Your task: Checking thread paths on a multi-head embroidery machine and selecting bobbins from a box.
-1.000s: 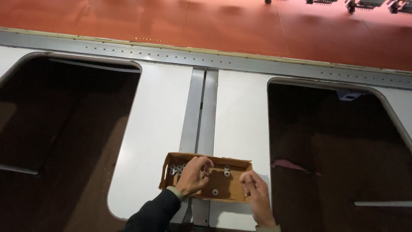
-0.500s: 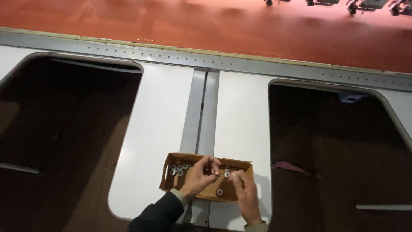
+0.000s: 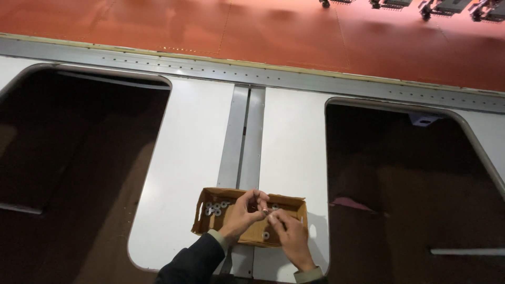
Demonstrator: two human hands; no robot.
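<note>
small part pinched between left hand (image 3: 243, 211) and right hand (image 3: 289, 236) too tiny to identify, forearms cut off by bottom edge

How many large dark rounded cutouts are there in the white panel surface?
2. One dark cutout lies left of the grey centre strip, the other cutout right of it. The cardboard box and both hands sit between them; both cutouts run past the frame edges.

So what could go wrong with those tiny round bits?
Both hands, left hand and right hand, meet over the cardboard box, pinching something small. It might slip and roll off the white panel into the dark opening beside it. A nudge could also tip the shallow box and scatter the round bits.
</note>
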